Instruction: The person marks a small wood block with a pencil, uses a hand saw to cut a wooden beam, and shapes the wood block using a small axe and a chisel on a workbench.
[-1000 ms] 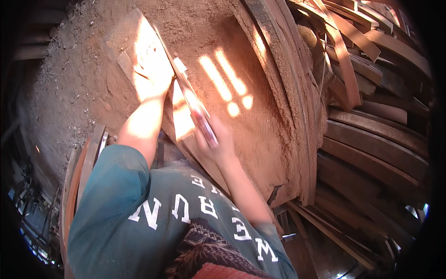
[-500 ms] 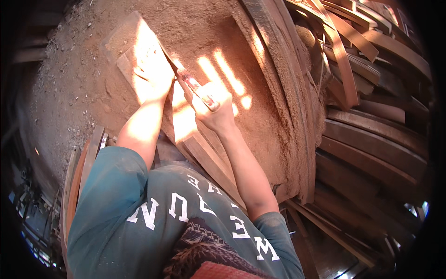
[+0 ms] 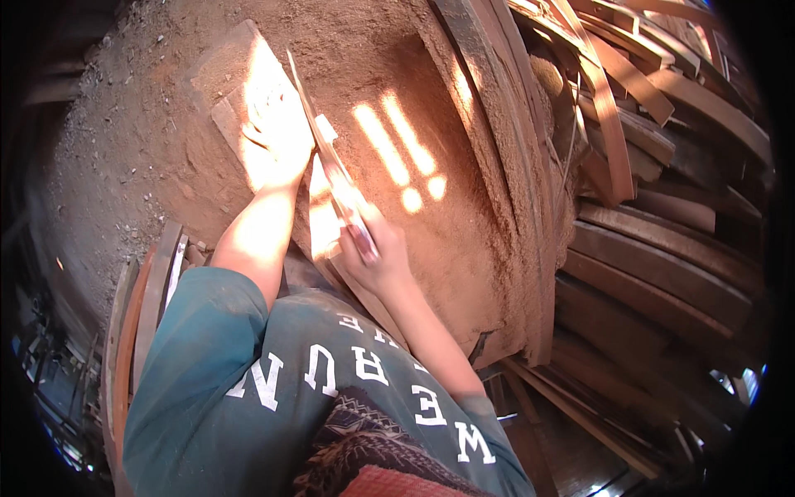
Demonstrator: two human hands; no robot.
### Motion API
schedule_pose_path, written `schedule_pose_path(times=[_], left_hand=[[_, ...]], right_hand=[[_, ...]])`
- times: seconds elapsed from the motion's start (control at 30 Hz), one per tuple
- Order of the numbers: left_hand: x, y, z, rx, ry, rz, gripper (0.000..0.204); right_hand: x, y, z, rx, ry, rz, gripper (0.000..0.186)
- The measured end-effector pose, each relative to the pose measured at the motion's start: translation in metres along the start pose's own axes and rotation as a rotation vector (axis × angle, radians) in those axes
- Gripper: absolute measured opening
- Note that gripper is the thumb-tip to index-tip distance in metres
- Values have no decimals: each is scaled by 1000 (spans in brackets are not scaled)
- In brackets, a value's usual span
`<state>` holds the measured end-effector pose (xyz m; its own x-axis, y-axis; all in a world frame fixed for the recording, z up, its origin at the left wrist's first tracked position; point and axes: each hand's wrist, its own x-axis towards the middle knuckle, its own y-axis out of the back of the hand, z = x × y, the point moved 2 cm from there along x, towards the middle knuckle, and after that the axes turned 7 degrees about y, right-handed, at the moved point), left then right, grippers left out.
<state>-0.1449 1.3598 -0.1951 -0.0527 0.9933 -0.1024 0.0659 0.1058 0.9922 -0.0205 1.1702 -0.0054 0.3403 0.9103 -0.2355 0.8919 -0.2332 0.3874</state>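
A pale wooden board (image 3: 233, 124) lies angled on sawdust, partly in glaring sunlight. My left hand (image 3: 276, 141) bears on it with bent fingers, closed against the wood; glare washes out their detail. My right hand (image 3: 375, 253) is closed round the reddish handle of a long, narrow-bladed tool (image 3: 333, 171), apparently a saw, whose blade runs up along the board's right side, beside my left hand. Motion blurs the handle and blade. A wooden plank (image 3: 352, 286) extends beneath toward my body, mostly hidden by my right hand and arm.
The work surface (image 3: 455, 273) is coated in sawdust, with long boards (image 3: 489, 91) along its right side. Several curved wooden offcuts (image 3: 662, 265) are heaped at the right. More upright strips (image 3: 149, 306) stand at the lower left, beside my body.
My right hand and the tool moved up along the board half a second ago and are now back down toward my body. My left hand has stayed nearly in place.
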Motion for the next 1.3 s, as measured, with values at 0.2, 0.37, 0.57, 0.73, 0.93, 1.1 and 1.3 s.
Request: schedule_pose_path(times=[0.2, 0.37, 0.57, 0.73, 0.93, 1.1, 1.3], left_hand=[[2, -2, 2, -19, -5, -25, 53], [6, -1, 3, -29, -14, -21, 52], [7, -1, 4, -40, -29, -43, 52], [10, 1, 2, -30, -52, -26, 52], [5, -4, -6, 28, -56, 8, 51], [1, -12, -7, 57, -48, 17, 51], [2, -15, -6, 91, -47, 20, 51]], right_hand=[[-34, 11, -2, -5, 38, 51, 13], [-83, 79, -85, -131, -168, 1, 13], [-86, 91, -85, -138, -66, 5, 6], [20, -17, 42, 13, 218, 67, 10], [26, -33, 56, -30, 237, 41, 8], [-35, 37, -31, -14, 70, 77, 9], [-98, 91, -59, -85, -77, -24, 8]])
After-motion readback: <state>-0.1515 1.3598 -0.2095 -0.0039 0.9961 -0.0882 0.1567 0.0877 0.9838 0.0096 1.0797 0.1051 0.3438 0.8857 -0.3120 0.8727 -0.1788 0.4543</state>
